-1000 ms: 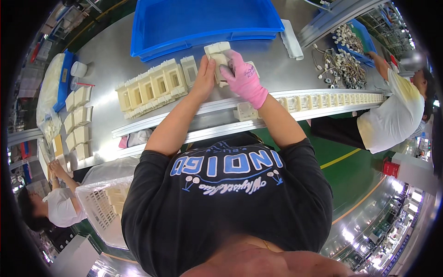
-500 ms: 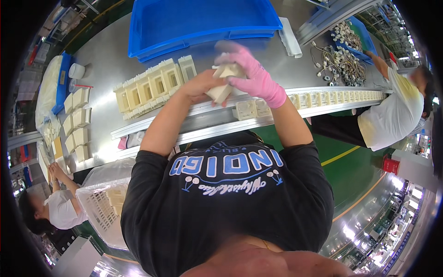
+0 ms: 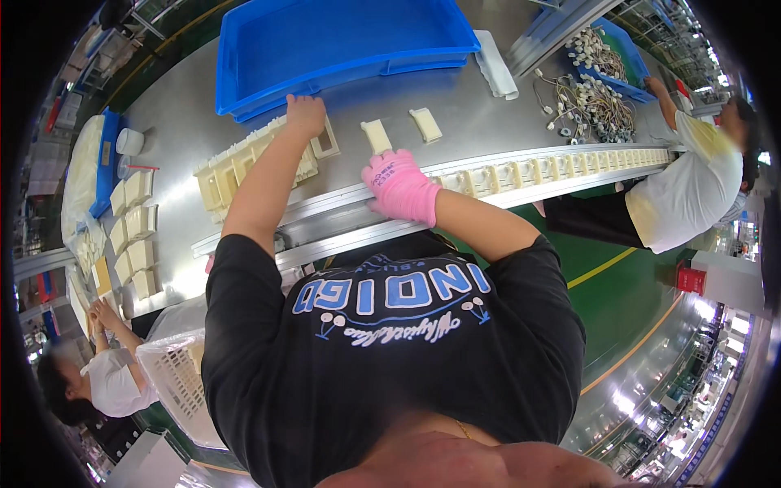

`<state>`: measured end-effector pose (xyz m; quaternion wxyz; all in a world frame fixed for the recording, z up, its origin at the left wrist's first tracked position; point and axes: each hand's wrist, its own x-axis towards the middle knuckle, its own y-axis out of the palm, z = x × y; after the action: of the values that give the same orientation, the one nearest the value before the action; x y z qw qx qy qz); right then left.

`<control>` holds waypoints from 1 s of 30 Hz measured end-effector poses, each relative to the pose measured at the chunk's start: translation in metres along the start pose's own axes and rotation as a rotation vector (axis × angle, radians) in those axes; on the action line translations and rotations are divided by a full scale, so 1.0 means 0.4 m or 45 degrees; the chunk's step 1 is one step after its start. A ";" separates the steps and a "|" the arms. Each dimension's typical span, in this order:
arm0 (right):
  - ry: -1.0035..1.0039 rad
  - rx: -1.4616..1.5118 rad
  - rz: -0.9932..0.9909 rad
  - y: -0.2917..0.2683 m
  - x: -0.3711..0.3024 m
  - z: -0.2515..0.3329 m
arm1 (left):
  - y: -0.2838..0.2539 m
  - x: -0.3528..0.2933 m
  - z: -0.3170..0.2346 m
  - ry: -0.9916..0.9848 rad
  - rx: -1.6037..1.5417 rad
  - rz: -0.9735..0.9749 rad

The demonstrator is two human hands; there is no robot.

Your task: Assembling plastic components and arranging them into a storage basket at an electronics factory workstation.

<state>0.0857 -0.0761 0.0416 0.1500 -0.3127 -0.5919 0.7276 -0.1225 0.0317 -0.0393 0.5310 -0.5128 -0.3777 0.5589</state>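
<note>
My bare left hand [image 3: 306, 115] reaches over the far side of a row of cream plastic housings [image 3: 259, 154], fingers bent down onto the one near its right end. Its fingertips are partly hidden, close to the blue bin. My right hand [image 3: 400, 185], in a pink glove, is closed low over the metal rail [image 3: 325, 213], at the left end of a line of cream housings [image 3: 521, 172]. Whatever lies under its curled fingers is hidden. Just beyond the glove lies a flat cream piece [image 3: 377, 137], with a similar cream piece [image 3: 425, 124] farther right.
A large blue bin [image 3: 350, 69] stands at the back. A white cloth [image 3: 495, 67] lies right of it, and tangled cables with connectors [image 3: 598, 110] farther right. Stacked cream parts [image 3: 133, 232] are at left. Co-workers sit at the left and right [image 3: 691, 187].
Both hands held a cream part together; now they are apart. The left has gone back and left to the housing row, the right down to the rail. Two cream pieces on the table are now uncovered.
</note>
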 end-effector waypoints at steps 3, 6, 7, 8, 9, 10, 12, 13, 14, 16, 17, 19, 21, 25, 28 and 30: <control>-0.050 0.015 0.186 -0.019 -0.005 -0.045 | 0.034 0.020 0.006 0.023 0.147 0.050; -0.058 0.609 0.138 -0.008 0.000 -0.161 | 0.019 0.007 0.022 0.154 0.054 0.008; 0.060 0.530 0.070 -0.012 0.014 -0.204 | 0.002 0.001 0.029 0.166 -0.275 -0.085; 0.176 0.451 0.003 -0.018 0.034 -0.249 | -0.020 -0.006 0.034 0.176 -0.604 -0.176; 0.293 0.341 -0.059 0.004 0.064 -0.307 | -0.061 -0.015 0.036 0.181 -0.604 -0.178; 0.416 0.231 -0.122 0.043 0.091 -0.356 | -0.114 -0.025 0.032 0.170 -0.833 -0.232; 0.531 0.239 -0.024 0.100 0.142 -0.409 | -0.151 -0.039 0.021 0.079 -1.195 -0.391; 0.639 0.250 0.079 0.110 0.156 -0.415 | -0.166 -0.052 0.009 0.074 -1.194 -0.396; 0.636 0.247 0.077 0.125 0.164 -0.417 | -0.184 -0.066 -0.006 0.072 -1.656 -0.429; 0.651 0.242 0.206 0.142 0.172 -0.388 | -0.216 -0.107 -0.039 0.055 -2.300 -0.481; 0.643 0.238 0.208 0.148 0.172 -0.381 | -0.217 -0.115 -0.053 0.047 -2.301 -0.487; 0.708 0.218 0.157 0.155 0.168 -0.373 | -0.202 -0.129 -0.071 -0.131 -2.476 -0.338; 0.700 0.261 0.019 0.143 0.160 -0.389 | -0.155 -0.119 -0.079 -0.117 -2.429 -0.243; 0.460 1.317 -0.146 0.000 0.107 -0.364 | -0.077 -0.129 -0.121 -0.373 -2.601 -0.062; 0.262 1.774 -0.069 -0.061 0.053 -0.305 | -0.091 -0.147 -0.172 -0.373 -2.584 -0.098; 0.248 1.706 -0.115 -0.097 0.027 -0.227 | -0.077 -0.154 -0.184 -0.248 -2.649 0.013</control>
<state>0.1291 0.0097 0.0664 0.3945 -0.1912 -0.0093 0.8987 -0.0501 -0.0332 -0.0127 -0.2076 -0.6713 -0.7115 -0.0010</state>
